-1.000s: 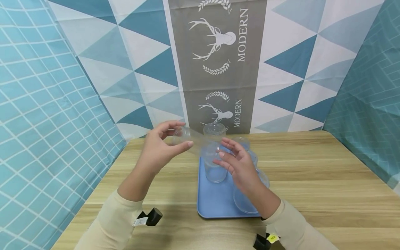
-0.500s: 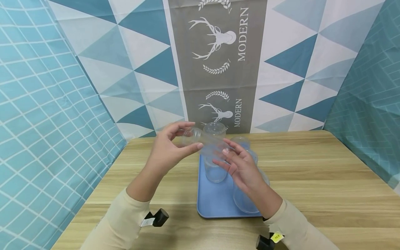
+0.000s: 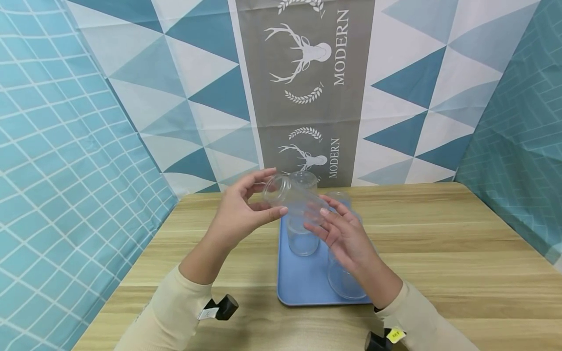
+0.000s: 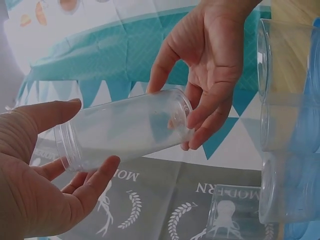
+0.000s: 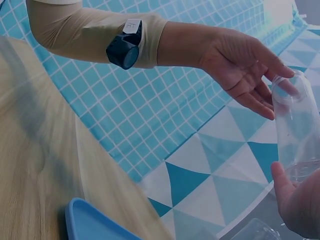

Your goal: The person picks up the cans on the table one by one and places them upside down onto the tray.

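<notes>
A clear plastic jar [image 3: 303, 200], a cylinder with a threaded neck, is held tilted in the air between both hands. My left hand [image 3: 241, 207] grips the neck end between thumb and fingers. At the base end, my right hand [image 3: 344, 234] holds the jar with thumb and fingers. The left wrist view shows the jar [image 4: 127, 130] lying almost level, with nothing visible inside. Below and behind it, a tall clear container [image 3: 303, 243] stands on a blue tray [image 3: 303, 287].
More clear round containers [image 3: 347, 285] stand along the tray's right side, partly hidden by the right hand and forearm. The tray lies on a wooden table [image 3: 439, 253]. Patterned cloth [image 3: 307, 112] hangs behind and at both sides.
My left hand has moved right with the jar's neck end, which now turns more towards the head camera. The right hand has shifted slightly right and down. The tray stays put.
</notes>
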Available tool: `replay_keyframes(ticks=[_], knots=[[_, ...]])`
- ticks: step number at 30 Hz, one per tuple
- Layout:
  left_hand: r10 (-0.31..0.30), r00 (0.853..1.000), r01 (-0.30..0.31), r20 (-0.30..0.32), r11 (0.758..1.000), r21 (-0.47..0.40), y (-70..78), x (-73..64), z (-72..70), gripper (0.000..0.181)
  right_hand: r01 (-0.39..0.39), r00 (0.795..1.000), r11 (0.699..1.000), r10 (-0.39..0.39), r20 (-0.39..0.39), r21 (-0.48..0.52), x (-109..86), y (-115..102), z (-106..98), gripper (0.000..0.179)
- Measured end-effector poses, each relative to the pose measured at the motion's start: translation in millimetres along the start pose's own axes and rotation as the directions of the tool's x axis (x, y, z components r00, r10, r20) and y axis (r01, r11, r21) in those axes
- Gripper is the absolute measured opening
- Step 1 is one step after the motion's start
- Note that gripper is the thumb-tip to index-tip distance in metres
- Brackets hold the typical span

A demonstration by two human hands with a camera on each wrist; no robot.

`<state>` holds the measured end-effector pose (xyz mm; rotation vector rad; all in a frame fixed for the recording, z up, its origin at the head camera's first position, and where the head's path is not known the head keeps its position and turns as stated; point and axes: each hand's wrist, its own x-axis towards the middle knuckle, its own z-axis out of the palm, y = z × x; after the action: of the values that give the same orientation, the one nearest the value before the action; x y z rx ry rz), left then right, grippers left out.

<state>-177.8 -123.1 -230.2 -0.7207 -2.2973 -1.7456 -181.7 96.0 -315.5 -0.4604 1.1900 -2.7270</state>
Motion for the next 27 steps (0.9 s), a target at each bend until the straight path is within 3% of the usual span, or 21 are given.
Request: replay_keyframes(ticks=[7, 16, 22, 27], knots=[[-0.046, 0.998, 0.048, 0.033, 0.997, -0.053, 0.2, -2.3, 1.8, 0.075, 0.03, 1.0, 1.0, -0.03, 0.006, 0.003, -4.2, -4, -3, 0.028], [-0.078, 0.992, 0.086, 0.098, 0.993, -0.086, -6.1, -3.0, 3.6, 0.077, 0.056, 0.998, 0.998, -0.056, 0.027, 0.003, -7.0, -11, -8, 0.024], [-0.108, 0.987, 0.115, 0.122, 0.992, -0.048, -14.1, -4.8, 4.2, 0.076, 0.07, 0.997, 0.997, -0.069, 0.04, -0.014, -9.8, -19, -8, 0.026], [-0.164, 0.983, 0.16, 0.077, 0.986, 0.053, -28.7, -7.3, 5.0, 0.074, 0.078, 0.996, 0.996, -0.075, 0.054, -0.044, -11.7, -25, -9, 0.027]])
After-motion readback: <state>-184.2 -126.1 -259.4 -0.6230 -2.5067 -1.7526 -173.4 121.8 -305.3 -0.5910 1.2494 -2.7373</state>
